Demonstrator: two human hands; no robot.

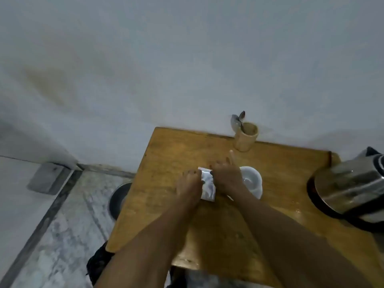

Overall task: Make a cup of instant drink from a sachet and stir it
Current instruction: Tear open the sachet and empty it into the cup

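Both hands hold a silvery-white sachet [207, 185] above the middle of the wooden table [166, 154]. My left hand [190, 186] pinches its left edge, and my right hand [225, 175] grips its right side at the top, one finger pointing up. Just right of the sachet, partly hidden by my right hand, stands a white cup [252, 179] on a white saucer. At the table's far edge a tan beaker [245, 136] holds a metal spoon [241, 118], bowl upward.
A steel electric kettle [351, 188] on a dark base stands at the table's right edge. A pale wall rises directly behind the table. Left of the table lies marble floor with a round metal dish [118, 198] partly under the table edge.
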